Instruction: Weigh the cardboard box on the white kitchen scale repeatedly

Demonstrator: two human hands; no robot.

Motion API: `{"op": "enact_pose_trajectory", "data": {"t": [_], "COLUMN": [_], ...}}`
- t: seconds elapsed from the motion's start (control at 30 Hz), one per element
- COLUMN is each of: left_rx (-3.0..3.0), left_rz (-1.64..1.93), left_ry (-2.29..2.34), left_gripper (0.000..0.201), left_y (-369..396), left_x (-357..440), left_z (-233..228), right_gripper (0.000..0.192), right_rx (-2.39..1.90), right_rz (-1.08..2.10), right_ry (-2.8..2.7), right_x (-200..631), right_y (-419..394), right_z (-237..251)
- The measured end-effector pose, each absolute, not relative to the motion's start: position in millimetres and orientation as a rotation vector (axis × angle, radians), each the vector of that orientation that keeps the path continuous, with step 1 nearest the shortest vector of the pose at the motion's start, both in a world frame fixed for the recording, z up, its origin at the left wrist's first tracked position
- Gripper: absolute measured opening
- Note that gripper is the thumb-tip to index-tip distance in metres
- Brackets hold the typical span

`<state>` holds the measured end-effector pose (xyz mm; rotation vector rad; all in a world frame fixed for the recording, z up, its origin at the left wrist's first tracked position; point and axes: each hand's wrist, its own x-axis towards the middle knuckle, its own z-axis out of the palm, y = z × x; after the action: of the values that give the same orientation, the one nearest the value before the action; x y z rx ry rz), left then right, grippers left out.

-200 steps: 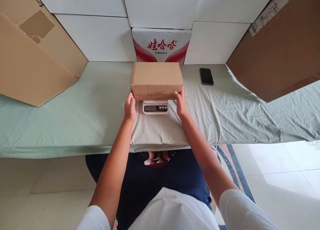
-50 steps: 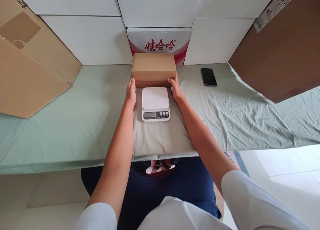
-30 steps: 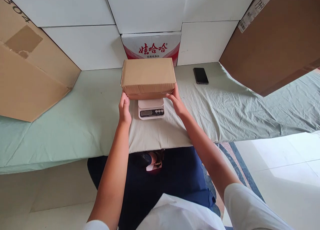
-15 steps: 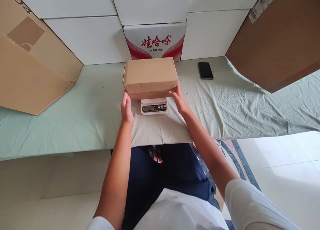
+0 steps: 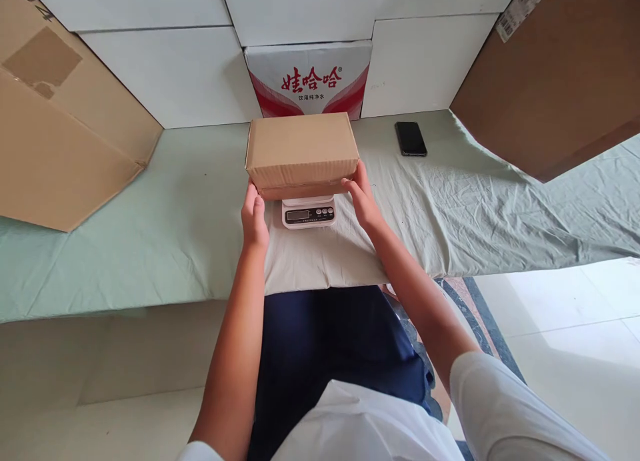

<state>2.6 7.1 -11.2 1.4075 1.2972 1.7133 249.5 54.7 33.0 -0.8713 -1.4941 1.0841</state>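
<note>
A closed brown cardboard box (image 5: 303, 144) sits between my two hands, over a white digital kitchen scale (image 5: 309, 215). My left hand (image 5: 254, 217) grips the box's near left corner, thumb at the front and the other fingers mostly hidden under or behind it. At the near right corner my right hand (image 5: 361, 194) holds the box, its thumb on the front face. The box covers the scale's platform; the display and buttons show in front. Whether the box rests on the platform or hangs just above it, I cannot tell.
A black smartphone (image 5: 411, 139) lies on the green cloth (image 5: 200, 234) to the right. Large brown cartons (image 5: 65, 134) stand at the left and right (image 5: 555, 81). White boxes (image 5: 170, 77) and a red-and-white printed carton (image 5: 310, 81) form a wall behind.
The view has shifted slightly. My right hand has moved a little to the right with the box's right end; both hands keep their hold.
</note>
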Motion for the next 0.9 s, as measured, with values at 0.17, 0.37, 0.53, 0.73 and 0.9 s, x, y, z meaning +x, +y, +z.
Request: {"op": "enact_pose_trajectory", "data": {"t": [0.17,0.37,0.53,0.73,0.9], "left_rx": [1.425,1.444,1.439,1.456,1.451], "left_rz": [1.708,1.728,1.722,1.707,1.718], "left_ry": [1.303,1.241,1.243,1.232,1.204], "left_gripper": [0.074,0.070,0.069,0.071,0.070], "left_y": [4.4,5.4,4.9,6.0,5.6], "left_x": [4.7,6.5,8.2,9.4,10.0], "left_z": [-10.8,-8.4,-6.4,-5.3,-4.1], "right_gripper": [0.058,0.053,0.055,0.058,0.060], "right_rx": [-0.937,-0.967,-0.949,-0.928,-0.920], "right_rz": [1.106,1.075,1.085,1.056,1.070], "right_ry": [-1.413,-1.421,-1.408,-1.397,-1.401], "right_x": [246.7,244.7,245.2,246.5,247.2], "right_y": [48.4,47.6,48.6,54.1,56.3], "right_z": [35.9,34.6,35.8,29.3,26.8]}}
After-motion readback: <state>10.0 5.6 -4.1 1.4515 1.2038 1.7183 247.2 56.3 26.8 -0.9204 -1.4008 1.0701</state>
